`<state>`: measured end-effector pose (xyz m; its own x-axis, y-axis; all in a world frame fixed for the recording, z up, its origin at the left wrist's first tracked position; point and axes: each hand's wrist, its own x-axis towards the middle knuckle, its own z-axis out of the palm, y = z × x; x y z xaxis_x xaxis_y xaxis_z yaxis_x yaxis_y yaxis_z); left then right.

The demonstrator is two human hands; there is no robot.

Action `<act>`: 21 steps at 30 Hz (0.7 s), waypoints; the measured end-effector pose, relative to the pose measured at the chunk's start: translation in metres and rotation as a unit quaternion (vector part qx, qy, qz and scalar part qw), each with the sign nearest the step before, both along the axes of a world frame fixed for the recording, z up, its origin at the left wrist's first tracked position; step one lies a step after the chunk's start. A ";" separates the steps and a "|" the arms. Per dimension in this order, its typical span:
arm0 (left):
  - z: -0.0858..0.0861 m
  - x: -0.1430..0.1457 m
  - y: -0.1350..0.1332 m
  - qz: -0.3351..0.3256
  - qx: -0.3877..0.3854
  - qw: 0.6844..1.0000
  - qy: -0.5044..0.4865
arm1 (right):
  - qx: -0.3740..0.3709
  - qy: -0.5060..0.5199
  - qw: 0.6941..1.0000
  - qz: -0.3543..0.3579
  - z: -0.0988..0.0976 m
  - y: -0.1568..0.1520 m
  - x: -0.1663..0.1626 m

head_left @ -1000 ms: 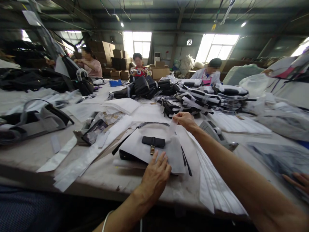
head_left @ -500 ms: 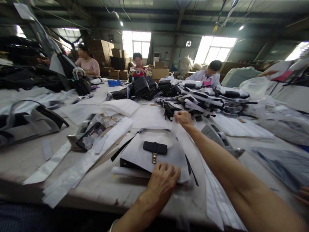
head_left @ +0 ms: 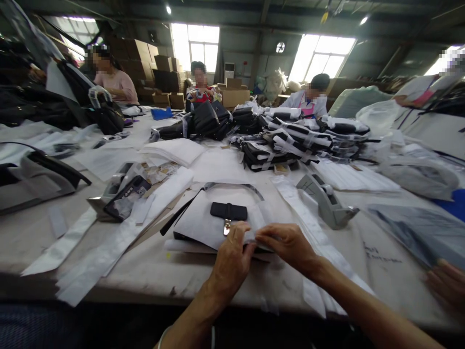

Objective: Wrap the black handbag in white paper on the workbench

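A black handbag [head_left: 181, 236] lies on the table in front of me, its front covered by a white wrapping sheet [head_left: 198, 220]. Its dark tab with a gold clasp [head_left: 227, 227] shows through, and the wrapped handle [head_left: 234, 185] arches at the far side. My left hand [head_left: 232, 257] is closed at the near right edge, thumb and fingers on the wrapping sheet. Close beside it, my right hand [head_left: 290, 245] pinches a thin clear strip at the same edge. The fingertips partly hide what they grip.
Grey tape dispensers stand left [head_left: 118, 186] and right [head_left: 325, 201], with a dark phone-like item [head_left: 129, 196] by the left one. White strips [head_left: 119, 242] flank the bag. Wrapped black bags [head_left: 286, 140] are piled behind. Another person's hand [head_left: 446, 281] is at right; co-workers sit across.
My right hand has come back from the far side to the bag's near right edge, beside my left hand. The left fingers, spread before, are now closed there. The view has shifted slightly.
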<state>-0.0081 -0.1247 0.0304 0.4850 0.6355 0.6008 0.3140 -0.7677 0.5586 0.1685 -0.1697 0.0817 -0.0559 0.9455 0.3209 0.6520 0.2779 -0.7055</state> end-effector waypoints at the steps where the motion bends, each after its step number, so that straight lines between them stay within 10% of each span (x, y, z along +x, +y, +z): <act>1: 0.000 -0.001 0.001 0.003 0.003 1.000 -0.001 | 0.021 0.013 1.000 -0.008 -0.009 -0.007 -0.004; 11: -0.003 -0.004 0.002 -0.100 0.015 0.986 0.129 | -0.025 -0.037 0.998 -0.050 -0.001 0.037 0.024; 15: -0.006 -0.004 0.004 -0.103 0.021 0.987 0.124 | -0.085 -0.202 0.976 0.005 -0.026 0.075 0.038; 21: -0.009 -0.006 0.004 -0.122 0.021 0.988 0.097 | -0.126 -0.192 0.973 0.013 -0.044 0.101 0.055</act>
<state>-0.0137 -0.1210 0.0211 0.7292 0.4613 0.5055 0.2135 -0.8551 0.4725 0.2236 -0.0691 0.0376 -0.1511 0.9881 0.0296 0.8761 0.1478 -0.4590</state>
